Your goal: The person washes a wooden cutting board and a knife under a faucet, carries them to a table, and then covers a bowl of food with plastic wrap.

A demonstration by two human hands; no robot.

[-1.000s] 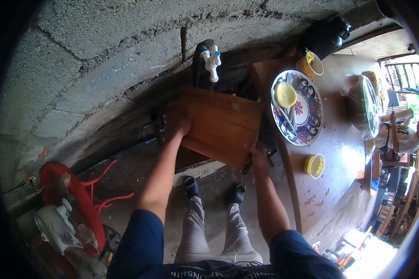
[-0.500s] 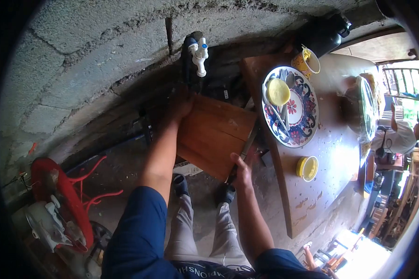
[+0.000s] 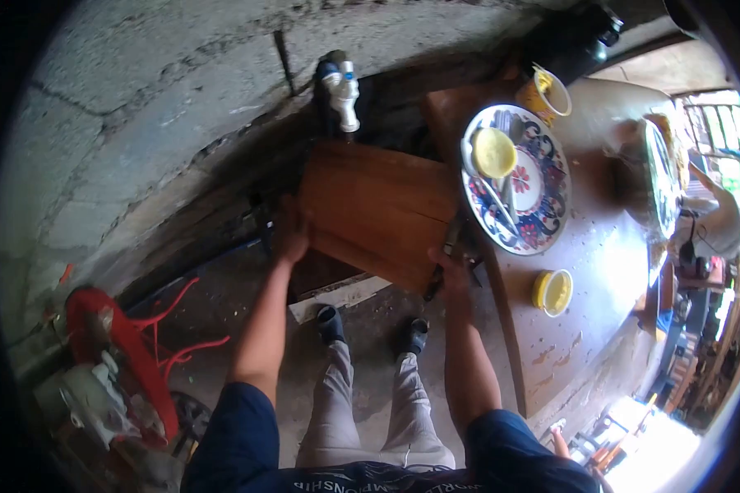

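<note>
A brown wooden board (image 3: 374, 214) is held out in front of me below the tap, tilted and with a crack line near its right side. My left hand (image 3: 292, 234) is closed on its left edge. My right hand (image 3: 452, 267) grips the right edge, its thumb toward the upper face. Along that edge, by the right fingers, runs a dark narrow strip (image 3: 450, 234) like a blade; I cannot tell what it is. Close to the board's right side stands a table with a patterned plate (image 3: 538, 201) holding cutlery and a small yellow-rimmed cup (image 3: 495, 154).
A white tap (image 3: 345, 103) juts from the rough concrete wall (image 3: 181, 90). The table (image 3: 592, 329) also bears a yellow tub (image 3: 552, 292), a paper cup (image 3: 547, 94) and a plastic-covered dish (image 3: 662, 177). A red wheelbarrow (image 3: 123, 353) stands left. At far right is another person (image 3: 711, 222).
Both hands have shifted the board slightly up toward the tap and levelled it somewhat. My left hand has slid down its left edge. A pale-edged ledge beneath shows more.
</note>
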